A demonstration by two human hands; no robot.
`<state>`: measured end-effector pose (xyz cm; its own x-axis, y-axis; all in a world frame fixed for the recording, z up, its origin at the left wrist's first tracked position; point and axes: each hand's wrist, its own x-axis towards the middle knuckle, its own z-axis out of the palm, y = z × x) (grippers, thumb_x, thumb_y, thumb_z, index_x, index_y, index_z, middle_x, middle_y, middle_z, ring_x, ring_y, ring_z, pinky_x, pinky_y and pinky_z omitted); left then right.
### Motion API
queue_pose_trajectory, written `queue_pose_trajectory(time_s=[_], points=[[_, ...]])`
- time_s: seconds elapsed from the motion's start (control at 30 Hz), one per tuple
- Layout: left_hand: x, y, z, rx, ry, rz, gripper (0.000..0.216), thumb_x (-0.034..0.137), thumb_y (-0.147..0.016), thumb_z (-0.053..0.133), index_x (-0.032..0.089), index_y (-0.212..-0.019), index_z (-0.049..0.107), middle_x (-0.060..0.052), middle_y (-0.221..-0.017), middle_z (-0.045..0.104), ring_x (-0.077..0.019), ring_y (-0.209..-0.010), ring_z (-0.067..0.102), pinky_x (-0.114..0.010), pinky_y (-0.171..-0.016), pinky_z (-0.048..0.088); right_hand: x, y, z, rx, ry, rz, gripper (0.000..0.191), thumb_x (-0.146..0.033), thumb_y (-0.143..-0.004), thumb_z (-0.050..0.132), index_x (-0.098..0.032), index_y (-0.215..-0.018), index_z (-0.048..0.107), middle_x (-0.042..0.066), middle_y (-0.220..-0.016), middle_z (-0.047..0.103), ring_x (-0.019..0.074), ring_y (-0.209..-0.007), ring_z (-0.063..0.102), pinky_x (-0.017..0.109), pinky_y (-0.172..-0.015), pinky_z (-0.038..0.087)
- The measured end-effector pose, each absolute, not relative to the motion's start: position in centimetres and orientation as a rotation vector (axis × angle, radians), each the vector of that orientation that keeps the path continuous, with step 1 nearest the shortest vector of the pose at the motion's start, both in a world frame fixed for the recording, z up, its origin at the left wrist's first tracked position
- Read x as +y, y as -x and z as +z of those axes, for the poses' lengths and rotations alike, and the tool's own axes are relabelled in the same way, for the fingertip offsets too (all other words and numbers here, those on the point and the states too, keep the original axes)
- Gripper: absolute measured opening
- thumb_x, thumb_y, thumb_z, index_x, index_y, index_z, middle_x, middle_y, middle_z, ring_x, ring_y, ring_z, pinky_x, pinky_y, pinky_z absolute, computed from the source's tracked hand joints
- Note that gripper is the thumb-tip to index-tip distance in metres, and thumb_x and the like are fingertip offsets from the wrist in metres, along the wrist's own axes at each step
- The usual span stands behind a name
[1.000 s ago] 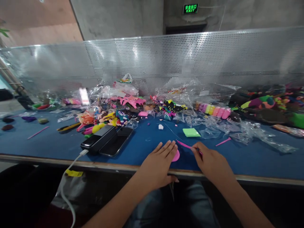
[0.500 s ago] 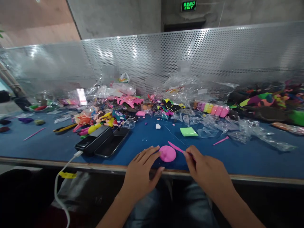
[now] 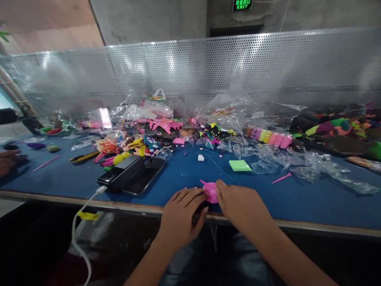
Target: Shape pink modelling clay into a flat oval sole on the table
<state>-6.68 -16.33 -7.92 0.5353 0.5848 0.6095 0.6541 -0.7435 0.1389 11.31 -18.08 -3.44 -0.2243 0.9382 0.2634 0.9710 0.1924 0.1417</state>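
Note:
A flattened pink clay disc [image 3: 212,193] lies on the blue table close to its front edge. Its left edge is touched by the fingertips of my left hand [image 3: 182,210], whose fingers are stretched out with the thumb apart below. My right hand [image 3: 242,202] is closed on a pink plastic modelling knife [image 3: 203,182]. The knife lies across the far part of the disc; only its tip end shows clearly, and the handle is hidden under my fingers.
Left of my hands are a black phone [image 3: 143,176] and a black device [image 3: 120,172] with a white cable [image 3: 77,238]. Beyond sit a green clay packet [image 3: 239,165], a white lump [image 3: 201,158], a pink tool [image 3: 281,178] and plastic bags. Another person's hand [image 3: 12,161] rests far left.
My right hand has moved left with the knife, from beside the disc to over it. My left hand stays at the disc's edge. Another person's hand has come in at the left.

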Motion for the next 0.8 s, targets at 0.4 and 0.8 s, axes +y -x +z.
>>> queue_pose_trajectory(time_s=[0.4,0.8], points=[[-16.2,6.6,-8.3,-1.032,2.609,-1.041,0.036,0.024,-0.089,0.051,0.023,-0.124,0.055,-0.002,-0.129,0.061,-0.0187,-0.113,0.059,-0.038,-0.1,0.045,-17.7,-11.7,-2.4,-2.522,1.891,-0.309,0.019,-0.009,-0.089,0.042,-0.018,-0.096,0.057,0.006,-0.072,0.071,0.0198,-0.065,0.069,0.025,-0.046,0.025],[-16.3,6.6,-8.3,-1.045,2.606,-1.015,0.034,0.024,-0.089,0.05,0.023,-0.122,0.058,0.001,-0.125,0.065,-0.0193,-0.111,0.059,-0.039,-0.099,0.046,-17.7,-11.9,-2.3,-2.564,1.857,-0.295,0.023,-0.011,-0.09,0.041,-0.017,-0.101,0.06,0.009,-0.074,0.071,0.0227,-0.068,0.07,0.025,-0.051,0.035]])
